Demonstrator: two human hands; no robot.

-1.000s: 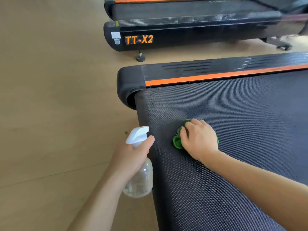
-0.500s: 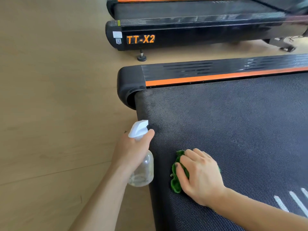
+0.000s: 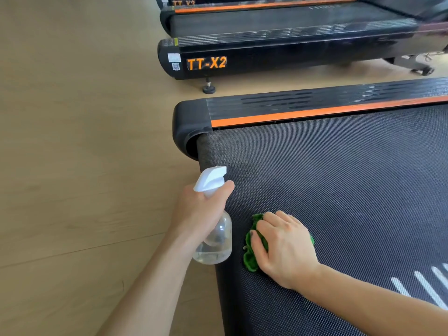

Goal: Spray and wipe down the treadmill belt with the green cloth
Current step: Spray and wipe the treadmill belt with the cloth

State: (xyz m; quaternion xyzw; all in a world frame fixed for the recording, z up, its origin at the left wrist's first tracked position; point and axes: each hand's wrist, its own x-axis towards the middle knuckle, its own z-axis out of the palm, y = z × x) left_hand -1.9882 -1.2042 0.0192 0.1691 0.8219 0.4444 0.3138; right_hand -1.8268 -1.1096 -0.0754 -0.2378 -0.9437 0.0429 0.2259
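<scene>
The black textured treadmill belt [image 3: 339, 185] fills the right half of the view. My right hand [image 3: 283, 246] presses a bunched green cloth [image 3: 251, 255] onto the belt near its left end, fingers curled over it; most of the cloth is hidden under the hand. My left hand [image 3: 201, 209] grips a clear spray bottle [image 3: 214, 241] by the neck, just off the belt's left edge. The bottle has a white trigger head pointing right and a little clear liquid at the bottom.
An orange-striped black side rail [image 3: 315, 110] borders the belt's far side, with a rounded end cap [image 3: 189, 127]. A second treadmill marked TT-X2 [image 3: 206, 63] stands behind on a levelling foot [image 3: 208, 88]. Light wooden floor [image 3: 84, 141] lies to the left. White stripes [image 3: 426, 284] mark the belt.
My right hand has dragged the green cloth along the belt toward me. The left hand with the bottle stays beside the belt's edge, nearly unmoved.
</scene>
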